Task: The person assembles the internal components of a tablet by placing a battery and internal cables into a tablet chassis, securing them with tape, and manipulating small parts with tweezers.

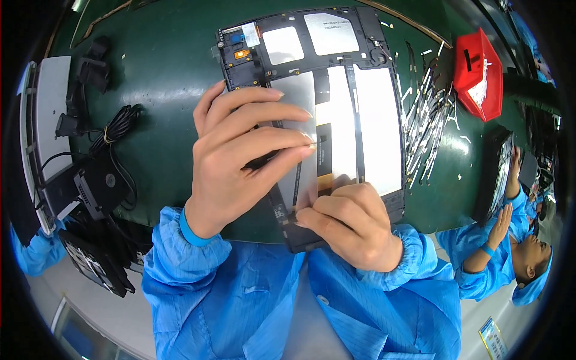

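Note:
An opened tablet (378,132), with a black frame and silver metal plates, lies tilted in front of me. Over its left side is my left hand (231,150), thumb and index fingertips pinched together above the middle strip. A thin dark tip shows at that pinch, too small to name. My right hand (354,225) is curled over the tablet's near end, its thumb and index finger pressed together by the near left corner. Whatever sits between those fingers is hidden. A dark flat cable (357,120) runs lengthwise along the plates.
Many thin white and dark strips (429,120) lie scattered right of the tablet, near a red bin (480,78) holding white pieces. At left are a bundled black cable (117,126) and black adapters (93,69). A co-worker's hand (499,227) is at the right.

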Tool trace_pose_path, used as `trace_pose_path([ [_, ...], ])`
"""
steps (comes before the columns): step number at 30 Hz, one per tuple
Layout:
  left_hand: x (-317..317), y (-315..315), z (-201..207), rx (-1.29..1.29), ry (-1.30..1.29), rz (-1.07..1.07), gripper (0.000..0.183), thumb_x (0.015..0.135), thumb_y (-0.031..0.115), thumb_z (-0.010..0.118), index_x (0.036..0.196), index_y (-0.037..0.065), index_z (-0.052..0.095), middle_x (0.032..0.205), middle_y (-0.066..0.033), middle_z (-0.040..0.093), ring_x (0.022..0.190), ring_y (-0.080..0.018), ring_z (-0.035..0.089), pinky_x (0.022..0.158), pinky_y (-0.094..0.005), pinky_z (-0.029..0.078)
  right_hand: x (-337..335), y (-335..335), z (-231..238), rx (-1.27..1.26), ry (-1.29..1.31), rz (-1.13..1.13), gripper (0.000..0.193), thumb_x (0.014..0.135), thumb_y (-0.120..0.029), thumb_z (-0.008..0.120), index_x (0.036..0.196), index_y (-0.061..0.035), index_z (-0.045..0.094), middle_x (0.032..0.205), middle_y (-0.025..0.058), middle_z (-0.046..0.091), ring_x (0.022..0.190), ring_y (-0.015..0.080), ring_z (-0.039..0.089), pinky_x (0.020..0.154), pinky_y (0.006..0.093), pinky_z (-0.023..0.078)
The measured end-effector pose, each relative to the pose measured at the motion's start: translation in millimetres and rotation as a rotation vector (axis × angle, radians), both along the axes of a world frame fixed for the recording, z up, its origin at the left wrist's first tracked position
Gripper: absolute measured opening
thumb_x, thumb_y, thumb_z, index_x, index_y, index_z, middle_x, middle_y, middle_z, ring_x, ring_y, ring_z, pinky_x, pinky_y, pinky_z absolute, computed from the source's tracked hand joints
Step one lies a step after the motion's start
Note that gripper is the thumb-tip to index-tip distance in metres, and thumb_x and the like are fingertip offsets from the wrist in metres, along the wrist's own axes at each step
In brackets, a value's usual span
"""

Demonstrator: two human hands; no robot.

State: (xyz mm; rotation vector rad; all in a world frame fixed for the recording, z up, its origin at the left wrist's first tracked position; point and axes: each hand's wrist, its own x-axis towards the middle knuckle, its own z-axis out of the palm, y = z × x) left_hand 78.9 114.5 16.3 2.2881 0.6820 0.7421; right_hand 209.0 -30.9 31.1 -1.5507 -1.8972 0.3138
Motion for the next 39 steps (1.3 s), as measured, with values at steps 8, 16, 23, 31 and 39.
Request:
trace_pose_path([
  [8, -2.1, -0.1, 3.3, -0.025, -0.029, 0.02, 0.03, 0.067, 0.022, 0.078, 0.092, 0.011, 0.065, 0.098, 0.0002, 0.066, 0.107, -0.0223, 0.055, 0.1, -0.0432, 0.028, -1.2, -0.3, 5.1, -0.029, -0.017, -0.014, 0.023, 0.063, -0.011, 0.063, 0.084, -0.0038, 0.064, 0.098, 0.003, 0.059, 0.079, 0.0162, 0.051, 0.063, 0.0272, 0.042],
  [16, -51.2, -32.2, -4.6, 0.193, 0.21, -0.035, 0.062, 0.082, 0.071, 0.032, 0.106, 0.028, 0.069, 0.128, -0.0122, 0.049, 0.126, -0.0341, 0.031, 0.102, -0.0453, 0.02, 1.5, -2.8, 8.2, -0.07, -0.065, 0.012, 0.019, 0.066, -0.013, 0.064, 0.083, -0.005, 0.066, 0.111, 0.005, 0.062, 0.08, 0.0154, 0.052, 0.062, 0.0248, 0.041],
  [23, -32.6, -18.8, 1.8, 0.215, 0.295, -0.077, 0.073, 0.078, 0.078, 0.026, 0.114, 0.029, 0.065, 0.136, -0.011, 0.045, 0.129, -0.0357, 0.026, 0.105, -0.0451, 0.011, 1.9, -0.5, 12.6, -0.092, -0.088, 0.018, 0.017, 0.067, -0.013, 0.065, 0.082, -0.0059, 0.067, 0.112, 0.0043, 0.062, 0.081, 0.0143, 0.052, 0.061, 0.0242, 0.041],
  [31, -3.1, 1.7, 15.9, 0.328, 0.367, 0.026, 0.051, 0.083, 0.055, 0.051, 0.114, 0.018, 0.065, 0.142, -0.0213, 0.032, 0.132, -0.0412, 0.022, 0.107, -0.0507, 0.013, 2.0, 2.4, 22.0, -0.091, -0.06, 0.055, 0.015, 0.073, -0.012, 0.066, 0.084, -0.0013, 0.063, 0.108, 0.01, 0.061, 0.074, 0.0157, 0.054, 0.061, 0.027, 0.046],
  [39, 11.0, 6.1, 1.0, -0.281, -0.07, 0.087, 0.072, 0.072, 0.003, 0.071, 0.136, 0.003, 0.036, 0.149, -0.0161, 0.006, 0.12, -0.0244, 0.045, 0.096, -0.0318, 0.044, 14.0, 12.1, 47.5, -0.379, 0.031, 0.041, 0.048, 0.075, -0.034, 0.068, 0.106, 0.0008, 0.059, 0.065, 0.0024, 0.043, 0.057, 0.0151, 0.049, 0.053, 0.0254, 0.044],
])
